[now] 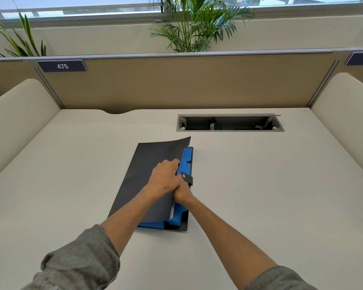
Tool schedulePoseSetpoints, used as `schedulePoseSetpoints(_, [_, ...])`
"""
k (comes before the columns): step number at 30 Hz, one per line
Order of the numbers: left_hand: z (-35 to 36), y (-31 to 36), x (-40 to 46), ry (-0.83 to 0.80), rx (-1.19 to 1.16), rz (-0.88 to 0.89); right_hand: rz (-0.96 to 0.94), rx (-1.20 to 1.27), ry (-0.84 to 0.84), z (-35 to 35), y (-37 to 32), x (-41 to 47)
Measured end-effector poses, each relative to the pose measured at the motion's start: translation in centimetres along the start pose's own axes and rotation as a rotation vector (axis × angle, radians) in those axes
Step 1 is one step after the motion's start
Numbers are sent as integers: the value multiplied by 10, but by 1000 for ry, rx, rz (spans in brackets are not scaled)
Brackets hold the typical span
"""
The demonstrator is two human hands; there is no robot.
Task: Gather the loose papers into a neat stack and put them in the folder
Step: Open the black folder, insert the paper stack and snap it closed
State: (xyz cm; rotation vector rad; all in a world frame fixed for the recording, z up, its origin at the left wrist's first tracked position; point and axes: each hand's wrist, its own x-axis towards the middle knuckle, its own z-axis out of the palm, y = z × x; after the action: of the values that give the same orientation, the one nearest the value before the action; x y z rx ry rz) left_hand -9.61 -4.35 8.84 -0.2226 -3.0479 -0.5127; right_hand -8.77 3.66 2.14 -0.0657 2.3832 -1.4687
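Black cover coming down on the folder point(155, 185), mid-bench point(260, 185).
I've got my left hand point(166, 178) curled on the cover's edge, right hand point(181, 193) tucked beneath, its grip unclear. Papers point(172, 210) show inside as a thin white edge. Cover's floppy, so take it near the strap point(187, 178).

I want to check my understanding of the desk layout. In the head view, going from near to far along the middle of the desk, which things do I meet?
Folder with both hands at its right edge → cable tray opening → brown partition panel → palm plant → window.
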Motion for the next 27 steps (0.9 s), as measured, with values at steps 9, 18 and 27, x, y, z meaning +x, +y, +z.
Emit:
schedulePoseSetpoints(9, [12, 2, 2, -5, -117, -72, -162, -146, 373, -16, 31, -26])
schedulePoseSetpoints(18, [27, 3, 1, -33, -126, -83, -156, -438, 394, -36, 41, -24])
schedulePoseSetpoints(27, [36, -1, -1, 21, -114, -107, -141, -429, 451, -42, 32, -11])
